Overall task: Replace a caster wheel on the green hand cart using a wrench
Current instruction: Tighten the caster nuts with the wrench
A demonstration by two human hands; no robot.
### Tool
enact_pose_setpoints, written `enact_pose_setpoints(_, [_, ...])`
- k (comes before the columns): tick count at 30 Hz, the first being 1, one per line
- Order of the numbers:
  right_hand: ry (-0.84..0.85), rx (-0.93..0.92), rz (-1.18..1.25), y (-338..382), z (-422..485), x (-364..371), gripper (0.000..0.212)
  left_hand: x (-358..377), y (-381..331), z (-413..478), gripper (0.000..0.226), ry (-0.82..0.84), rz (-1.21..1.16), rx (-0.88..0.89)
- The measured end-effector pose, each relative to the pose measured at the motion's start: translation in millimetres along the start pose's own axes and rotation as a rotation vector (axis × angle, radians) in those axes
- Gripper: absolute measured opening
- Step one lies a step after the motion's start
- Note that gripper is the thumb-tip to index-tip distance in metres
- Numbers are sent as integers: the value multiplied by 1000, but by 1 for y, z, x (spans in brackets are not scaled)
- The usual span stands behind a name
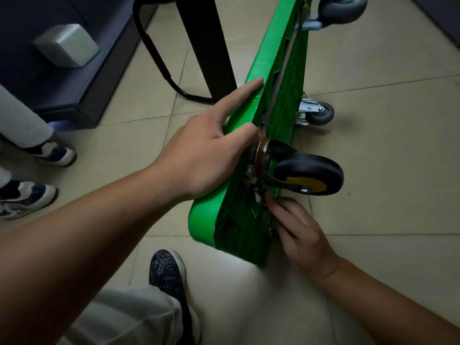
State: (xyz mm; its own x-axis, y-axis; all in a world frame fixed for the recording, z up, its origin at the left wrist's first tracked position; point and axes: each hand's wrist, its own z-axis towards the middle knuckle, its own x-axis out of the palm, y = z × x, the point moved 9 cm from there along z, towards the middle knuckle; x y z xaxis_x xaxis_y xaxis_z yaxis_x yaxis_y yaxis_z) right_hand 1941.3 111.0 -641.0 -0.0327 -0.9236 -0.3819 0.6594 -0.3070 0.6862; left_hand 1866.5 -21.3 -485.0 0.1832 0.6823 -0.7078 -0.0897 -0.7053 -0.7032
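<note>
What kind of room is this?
Probably an office or workroom: a pale tiled floor, a dark cabinet with a grey box on it, and a black furniture leg.

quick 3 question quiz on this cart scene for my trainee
1. True or false: the green cart stands flat on its wheels.
2. Fill in: the left hand rests on the cart's upper ____.
3. The right hand reaches to: A a wrench lying on the floor; B the mount of the black caster with yellow hub; C a screwdriver.

Key: 1 false, it is tipped on its side; 2 edge; 3 B.
</note>
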Motion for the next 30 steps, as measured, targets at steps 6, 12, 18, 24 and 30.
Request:
enact_pose_setpoints(6, [70, -32, -83, 2, 3, 11, 53, -3, -1, -1, 64, -25, 28, 4])
enact_pose_setpoints(12, [12, 485, 327, 40, -16, 15, 61, -3, -2, -2, 64, -17, 22, -6])
enact_pose_setpoints(18, [-167, 930, 1070, 71, -12, 24, 45, -1, -5, -3, 63, -6, 30, -13])
enact_pose_setpoints(24, [-74, 550, 396, 66, -44, -4, 54, 1, -5, -3, 64, 25, 20, -19])
enact_pose_setpoints(30, [6, 114, -9, 18, -9, -14, 45, 1, -2, 0, 65, 8, -16, -11])
